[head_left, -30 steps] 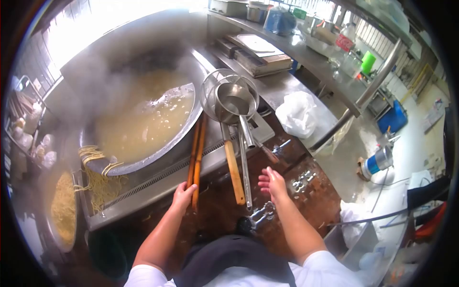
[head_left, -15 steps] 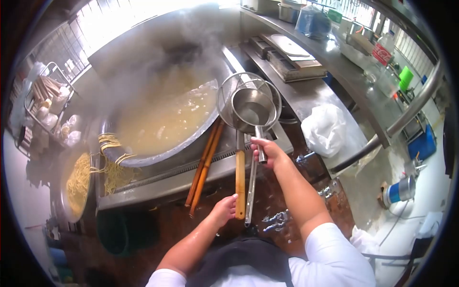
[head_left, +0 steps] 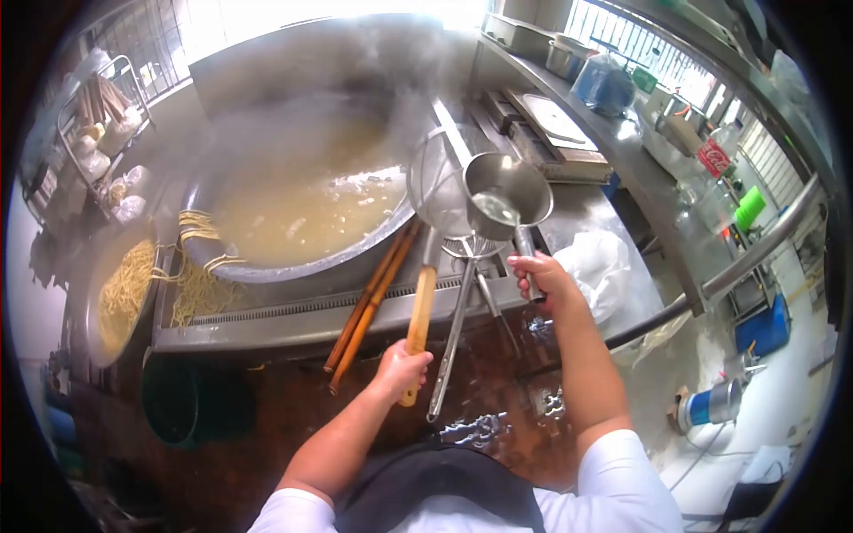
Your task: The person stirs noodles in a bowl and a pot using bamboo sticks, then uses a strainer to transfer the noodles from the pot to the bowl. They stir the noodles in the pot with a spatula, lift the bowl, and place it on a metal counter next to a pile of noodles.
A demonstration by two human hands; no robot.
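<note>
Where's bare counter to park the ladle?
Free: steel counter between ladle and white bag. Crowded: stove ledge by the wok, with noodles, long chopsticks, strainer handles.

Daylight pours in from 12 o'clock, blowing out the windows (head_left: pixel 267 18). Steam (head_left: pixel 355 98) hazes the upper centre. Fisheye bending and a black vignette ring the frame; edges are soft.

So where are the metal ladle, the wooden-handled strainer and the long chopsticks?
metal ladle (head_left: pixel 506 186): head view, on its bowl.
wooden-handled strainer (head_left: pixel 420 302): head view, on the wooden handle.
long chopsticks (head_left: pixel 369 298): head view, midway along the pair.
</note>
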